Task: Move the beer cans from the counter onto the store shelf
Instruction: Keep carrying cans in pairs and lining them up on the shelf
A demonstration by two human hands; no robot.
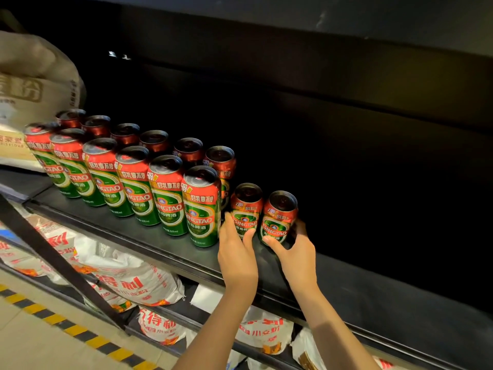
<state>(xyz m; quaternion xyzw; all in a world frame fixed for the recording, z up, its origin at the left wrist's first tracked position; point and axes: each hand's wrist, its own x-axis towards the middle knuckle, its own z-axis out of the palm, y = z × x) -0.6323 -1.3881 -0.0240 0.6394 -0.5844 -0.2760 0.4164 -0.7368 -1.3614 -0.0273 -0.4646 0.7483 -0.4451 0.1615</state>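
Several red-and-green Tsingtao beer cans [138, 182] stand upright in two rows on the dark store shelf [170, 252]. At the right end of the rows, my left hand [236, 252] grips one can [246, 206] near its base. My right hand [296, 249] grips a second can [280, 214] right beside it. Both held cans are upright and sit at or just above the shelf surface, slightly back from the front row. The counter is out of view.
To the right of the held cans the shelf [373, 289] runs on, dark. Below it lie white flour sacks with red print [133, 279]. A cardboard box and a sack [29, 84] stand at the far left. Yellow-black floor tape [61, 321] runs along the floor.
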